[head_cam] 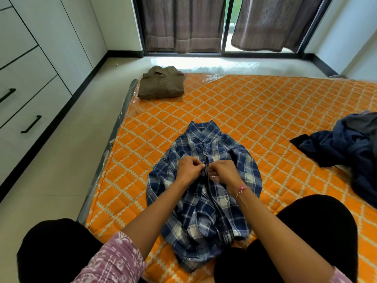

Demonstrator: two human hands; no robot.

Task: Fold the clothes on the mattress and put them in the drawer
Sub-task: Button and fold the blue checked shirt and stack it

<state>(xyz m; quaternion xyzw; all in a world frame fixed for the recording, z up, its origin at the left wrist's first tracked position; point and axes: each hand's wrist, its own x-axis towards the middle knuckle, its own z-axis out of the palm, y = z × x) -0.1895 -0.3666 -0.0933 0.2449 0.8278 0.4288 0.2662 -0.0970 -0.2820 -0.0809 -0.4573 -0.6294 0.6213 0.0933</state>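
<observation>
Blue plaid shirt (204, 180): laid face up on the orange quilted mattress (265, 111), at the centre of the view, collar toward 12 o'clock and hem toward 6 o'clock, bunched between the knees of the seated person. The upper buttons are seen fastened; the lower front is seen parted.

Left hand (188, 170): placed on the shirt's placket at mid-chest. Its fingers (201, 166) are curled and pinched on the edge of the cloth.

Right hand (222, 170): set just beside the left hand, at 3 o'clock of it, on the same placket. Its fingers are curled and clamped on the opposite edge of the cloth; the two hands are almost touching. A pink and white thread band (241, 190) is worn at this wrist.

Brown shirt (161, 82): folded, collar up, laid at the mattress corner toward 11 o'clock, well apart from the plaid shirt.

Dark clothes heap (342, 152): unfolded, piled at the mattress edge toward 3 o'clock.

Drawers (26, 103): white fronts with black handles, all seen closed, standing across the floor at 9 o'clock.

Curtains (183, 23): brown, hung over the glass door at 12 o'clock.
</observation>
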